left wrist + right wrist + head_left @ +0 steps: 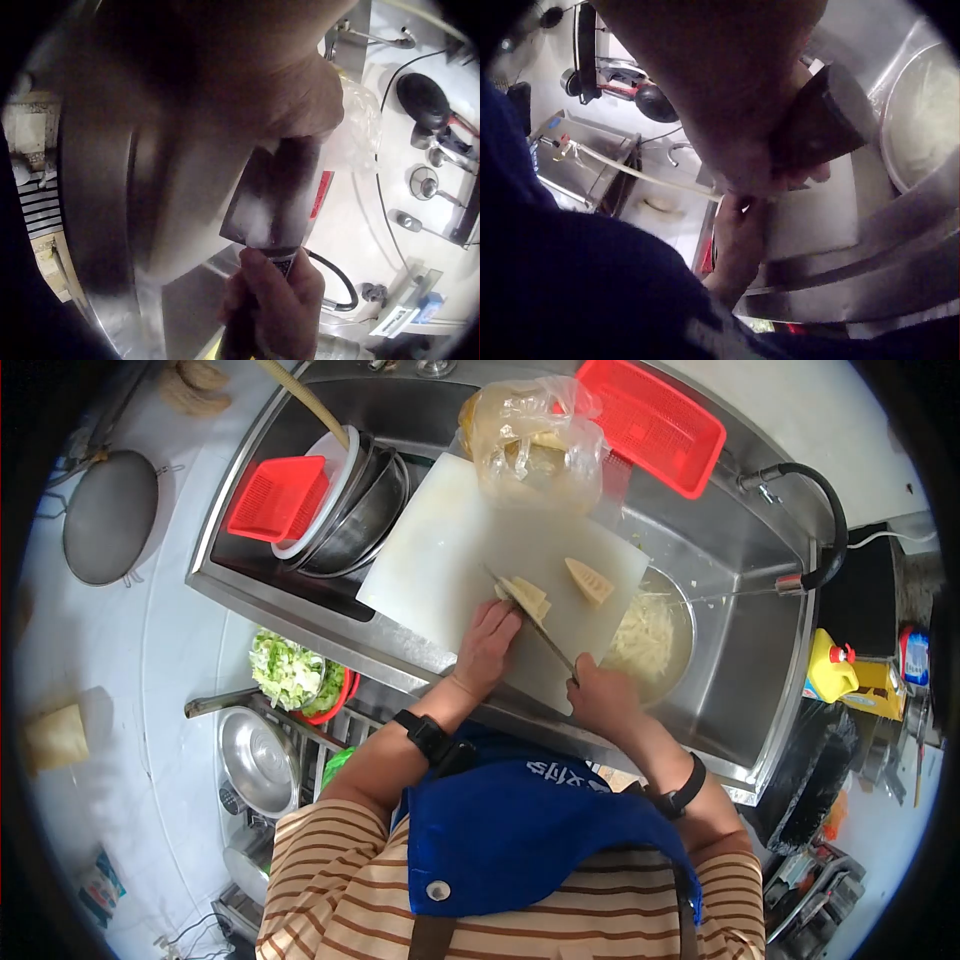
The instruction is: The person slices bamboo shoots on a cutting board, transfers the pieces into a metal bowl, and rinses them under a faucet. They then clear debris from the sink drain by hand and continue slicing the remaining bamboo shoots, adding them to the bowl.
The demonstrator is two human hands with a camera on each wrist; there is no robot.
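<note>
My right hand (603, 698) grips a cleaver (540, 628) by its handle, and the broad blade (277, 195) stands on edge over the white cutting board (425, 575). Fingers of my left hand (489, 645) are bent and hold a pale bamboo shoot piece (527, 598) against the board, right beside the blade. Another bamboo shoot wedge (590, 581), with ridges on its cut face, lies farther right on the board. In the right wrist view, the dark cleaver handle (825, 120) sticks out of my right hand; its fingers are mostly hidden.
The board lies across a steel sink (740, 635). A bowl with pale shreds (645, 635) stands at its right. Behind are a plastic bag (530, 445) and a red basket (655, 420). Stacked bowls (370, 510) fill the left basin; chopped greens (285, 665) stand below it.
</note>
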